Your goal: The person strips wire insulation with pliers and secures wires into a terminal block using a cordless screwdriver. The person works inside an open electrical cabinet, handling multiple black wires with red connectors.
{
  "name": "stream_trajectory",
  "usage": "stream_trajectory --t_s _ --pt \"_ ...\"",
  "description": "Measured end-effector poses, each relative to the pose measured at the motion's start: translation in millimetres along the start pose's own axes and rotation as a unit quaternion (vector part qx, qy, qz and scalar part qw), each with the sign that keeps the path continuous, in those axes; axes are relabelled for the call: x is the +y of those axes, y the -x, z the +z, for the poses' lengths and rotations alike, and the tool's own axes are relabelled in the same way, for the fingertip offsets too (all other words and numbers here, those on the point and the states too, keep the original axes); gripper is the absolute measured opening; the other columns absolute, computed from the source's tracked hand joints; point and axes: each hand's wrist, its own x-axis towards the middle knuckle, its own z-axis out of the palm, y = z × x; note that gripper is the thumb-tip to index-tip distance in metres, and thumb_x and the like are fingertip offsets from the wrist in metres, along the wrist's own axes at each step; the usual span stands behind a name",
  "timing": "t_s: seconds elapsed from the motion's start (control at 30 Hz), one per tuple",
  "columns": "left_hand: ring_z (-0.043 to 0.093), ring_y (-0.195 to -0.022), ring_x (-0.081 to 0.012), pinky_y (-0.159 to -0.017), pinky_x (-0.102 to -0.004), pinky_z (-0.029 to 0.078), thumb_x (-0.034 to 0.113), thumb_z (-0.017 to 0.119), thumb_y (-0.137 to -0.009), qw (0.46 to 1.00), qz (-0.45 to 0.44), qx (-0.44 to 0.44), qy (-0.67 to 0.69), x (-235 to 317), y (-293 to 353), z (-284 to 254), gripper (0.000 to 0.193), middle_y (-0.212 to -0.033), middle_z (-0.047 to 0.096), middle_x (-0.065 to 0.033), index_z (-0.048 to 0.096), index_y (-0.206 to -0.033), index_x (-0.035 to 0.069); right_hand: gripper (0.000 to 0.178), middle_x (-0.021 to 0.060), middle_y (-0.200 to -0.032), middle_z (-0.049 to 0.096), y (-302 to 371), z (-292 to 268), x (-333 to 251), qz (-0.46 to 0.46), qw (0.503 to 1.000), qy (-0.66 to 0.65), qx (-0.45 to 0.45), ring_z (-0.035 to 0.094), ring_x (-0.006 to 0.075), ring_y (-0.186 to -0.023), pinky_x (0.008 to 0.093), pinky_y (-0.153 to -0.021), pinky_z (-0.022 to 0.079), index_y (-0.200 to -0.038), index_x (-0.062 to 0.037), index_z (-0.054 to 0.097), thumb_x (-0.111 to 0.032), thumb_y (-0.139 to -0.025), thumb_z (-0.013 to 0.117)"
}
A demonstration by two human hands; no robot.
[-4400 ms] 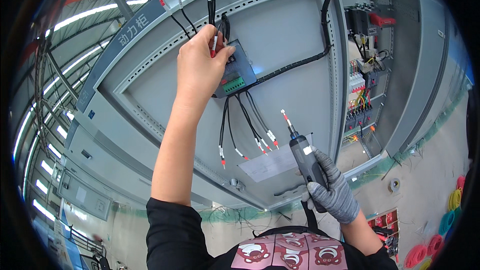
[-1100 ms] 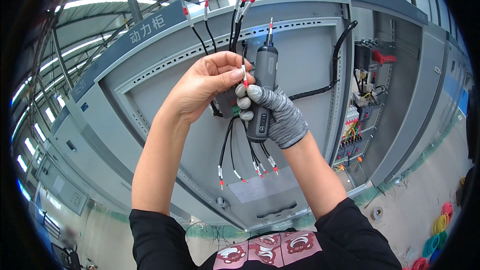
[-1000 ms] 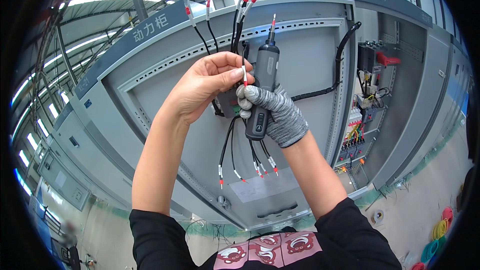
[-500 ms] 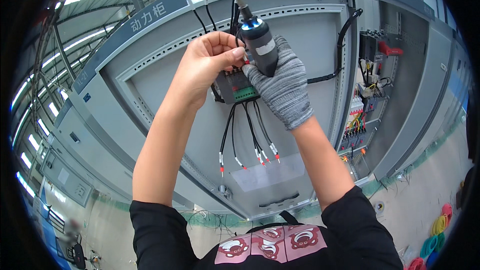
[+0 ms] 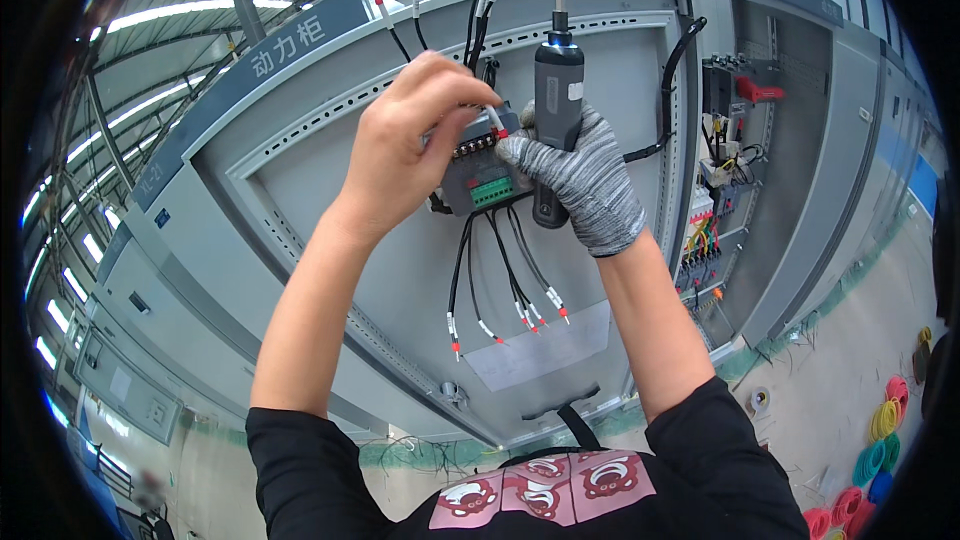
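Observation:
My right hand (image 5: 585,180), in a grey knitted glove, grips a black cordless electric screwdriver (image 5: 560,90) upright, its bit pointing up and its light lit. At that glove's thumb sits a wire end (image 5: 494,120) with a white sleeve and red terminal. My bare left hand (image 5: 405,145) is beside it, slightly blurred, fingers loosely bent and thumb apart from the forefinger, whose tip is close to the wire end. Between and behind both hands, a dark grey device (image 5: 462,180) with a row of screw terminals and a green terminal strip (image 5: 491,191) is mounted on the grey panel.
Black wires (image 5: 512,280) with white sleeves and red tips hang below the device; others (image 5: 483,0) stick up above it. A thick black cable (image 5: 682,65) runs along the right frame. The open cabinet (image 5: 735,170) at right holds breakers. Coloured wire coils (image 5: 883,420) lie on the floor.
The screwdriver has swung from tilted left to upright and moved right, away from the wires. My left fingers have loosened, and the wire end now sits at my right thumb.

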Motion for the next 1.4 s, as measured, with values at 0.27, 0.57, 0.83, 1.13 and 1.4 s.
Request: stream_trajectory --t_s 0.27,0.57,0.83,1.13,1.4 --pt "0.058 -0.088 -0.0200 -0.074 -0.0337 0.051 0.007 0.076 -0.068 0.925 0.271 -0.116 -0.241 -4.7 -36.8 -20.3 0.018 -0.097 0.055 0.0001 0.066 -0.082 0.013 0.034 -0.0005 -0.083 0.065 -4.6 -0.3 1.2 -0.143 0.970 0.197 0.027 0.059 0.0078 -0.071 0.0254 -0.064 0.053 -0.101 -0.0054 0.063 -0.016 -0.077 0.085" --pt "0.056 -0.092 -0.0205 -0.081 -0.0333 0.050 0.006 0.073 -0.072 0.912 0.275 -0.196 -0.234 -6.2 -45.4 -24.4 0.017 -0.096 0.056 0.0022 0.069 -0.087 0.014 0.041 0.0091 -0.089 0.068 -6.5 0.1 5.8 -0.130 0.971 0.199 0.040 0.064 0.0192 -0.077 0.0337 -0.074 0.056 -0.107 -0.0031 0.061 -0.015 -0.074 0.082" --pt "0.058 -0.094 -0.0232 -0.080 -0.0366 0.051 0.007 0.076 -0.075 0.935 0.265 -0.182 -0.148 -22.0 -49.0 -17.9 0.017 -0.097 0.061 -0.0010 0.069 -0.090 0.009 0.040 0.0082 -0.091 0.069 -6.6 14.6 13.2 -0.181 0.928 0.303 0.115 0.067 0.0198 -0.082 0.0331 -0.076 0.056 -0.112 -0.0022 0.061 -0.012 -0.078 0.080" --pt "0.060 -0.089 -0.0251 -0.078 -0.0383 0.051 0.008 0.074 -0.078 0.943 0.230 -0.199 -0.136 -32.2 -47.2 -13.8 0.016 -0.097 0.059 -0.0025 0.069 -0.093 0.010 0.038 0.0197 -0.083 0.068 -6.2 23.8 23.5 -0.208 0.910 0.315 0.172 0.068 0.0389 -0.076 0.0427 -0.069 0.057 -0.102 -0.0015 0.056 -0.017 -0.077 0.080" --pt "0.058 -0.087 -0.0247 -0.075 -0.0374 0.050 0.004 0.072 -0.080 0.946 0.225 -0.216 -0.083 -36.2 -47.5 -12.3 0.013 -0.096 0.053 -0.0045 0.061 -0.087 0.006 0.034 0.0016 -0.085 0.067 29.5 9.0 44.7 -0.093 0.975 0.086 0.185 0.064 0.0097 -0.078 0.0273 -0.072 0.054 -0.101 -0.0047 0.057 -0.015 -0.081 0.082"
